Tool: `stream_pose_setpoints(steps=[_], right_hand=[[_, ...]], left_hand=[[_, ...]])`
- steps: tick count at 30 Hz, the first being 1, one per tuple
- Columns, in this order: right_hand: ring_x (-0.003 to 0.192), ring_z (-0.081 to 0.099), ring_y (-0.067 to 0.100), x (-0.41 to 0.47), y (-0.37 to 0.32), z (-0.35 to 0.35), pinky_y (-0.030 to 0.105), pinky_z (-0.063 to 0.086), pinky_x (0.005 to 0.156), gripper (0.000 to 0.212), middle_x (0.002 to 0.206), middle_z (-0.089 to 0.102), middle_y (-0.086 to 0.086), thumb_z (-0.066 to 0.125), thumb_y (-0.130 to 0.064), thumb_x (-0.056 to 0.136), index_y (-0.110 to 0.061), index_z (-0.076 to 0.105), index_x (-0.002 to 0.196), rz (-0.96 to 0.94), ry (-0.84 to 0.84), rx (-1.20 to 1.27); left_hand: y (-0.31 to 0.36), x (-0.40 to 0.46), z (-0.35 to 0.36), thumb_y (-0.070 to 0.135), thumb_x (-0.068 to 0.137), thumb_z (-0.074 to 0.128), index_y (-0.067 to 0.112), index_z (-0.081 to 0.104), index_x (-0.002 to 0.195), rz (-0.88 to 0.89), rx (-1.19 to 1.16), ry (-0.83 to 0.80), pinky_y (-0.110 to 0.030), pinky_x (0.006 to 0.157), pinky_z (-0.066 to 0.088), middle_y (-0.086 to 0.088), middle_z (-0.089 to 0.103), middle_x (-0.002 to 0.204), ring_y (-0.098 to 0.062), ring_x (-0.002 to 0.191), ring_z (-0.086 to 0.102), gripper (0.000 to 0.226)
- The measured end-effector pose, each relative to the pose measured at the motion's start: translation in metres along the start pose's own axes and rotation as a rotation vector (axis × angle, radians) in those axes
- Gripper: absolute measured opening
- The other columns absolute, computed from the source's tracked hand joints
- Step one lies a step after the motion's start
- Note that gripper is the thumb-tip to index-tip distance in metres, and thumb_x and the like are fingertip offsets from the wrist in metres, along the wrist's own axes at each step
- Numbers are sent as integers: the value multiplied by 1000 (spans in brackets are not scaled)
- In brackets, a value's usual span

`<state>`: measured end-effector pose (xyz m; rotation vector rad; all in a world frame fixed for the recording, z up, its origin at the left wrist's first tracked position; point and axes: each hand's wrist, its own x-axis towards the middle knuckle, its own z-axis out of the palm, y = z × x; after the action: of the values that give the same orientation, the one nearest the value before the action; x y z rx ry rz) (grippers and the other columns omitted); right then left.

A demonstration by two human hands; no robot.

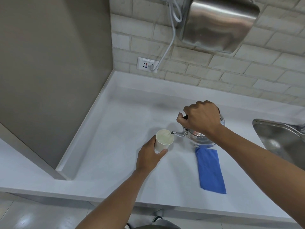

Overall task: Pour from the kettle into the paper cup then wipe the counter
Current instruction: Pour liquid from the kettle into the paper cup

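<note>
- We see a white desk (115, 129) against a pale brick wall, with a steel sink (280, 138) at its right edge.
- Our left hand (148, 156) wraps the paper cup (162, 142) mid-desk; our right hand (201, 118) clutches the kettle (198, 138) handle, both grips closed on their loads.
- The spout (177, 133) points left over the cup's rim, and the kettle's long axis runs left-right.
- We judge that overtilting could overflow or topple the cup.
- A blue cloth (210, 171) lies toward the front edge.

Both bare forearms reach forward over the counter: the left hand (149, 156) wraps thumb and fingers around a white paper cup (163, 140), while the right hand (202, 119) grips a tilted, shiny steel kettle's (197, 138) handle, knuckles up.
</note>
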<state>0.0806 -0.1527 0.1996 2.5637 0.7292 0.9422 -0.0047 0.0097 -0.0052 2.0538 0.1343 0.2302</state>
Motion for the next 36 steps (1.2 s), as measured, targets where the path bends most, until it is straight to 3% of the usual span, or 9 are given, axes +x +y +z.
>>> stream_pose_setpoints(steps=[20, 27, 31, 36], right_hand=[[39, 17, 21, 2, -2, -5, 22, 15, 52, 42, 40, 20, -2, 50, -35, 76, -14, 32, 44, -1, 9, 6], [39, 18, 22, 1, -2, -5, 22, 15, 52, 42, 39, 23, -2, 50, -36, 77, -14, 33, 45, -2, 3, -8], [39, 21, 23, 1, -2, -5, 23, 17, 53, 42, 40, 25, -2, 51, -37, 76, -14, 34, 45, -5, 2, -11], [39, 22, 22, 1, -2, -3, 23, 18, 52, 42, 39, 27, -1, 51, -36, 77, -14, 35, 45, -9, -7, -8]], left_hand=[[3, -1, -3, 55, 74, 81, 40, 54, 129, -9, -4, -5, -22, 78, 46, 19, 68, 111, -6, 98, 61, 63], [0, 0, 0, 55, 74, 80, 35, 55, 131, -1, 11, -11, -35, 84, 55, 14, 67, 108, -13, 101, 62, 65], [-1, 1, 2, 52, 76, 81, 31, 55, 131, 19, 60, -6, -46, 90, 54, 25, 49, 90, -28, 114, 58, 65], [-1, 1, 2, 57, 74, 78, 35, 53, 127, 25, 73, 11, -37, 78, 53, 22, 47, 88, -18, 99, 59, 63]])
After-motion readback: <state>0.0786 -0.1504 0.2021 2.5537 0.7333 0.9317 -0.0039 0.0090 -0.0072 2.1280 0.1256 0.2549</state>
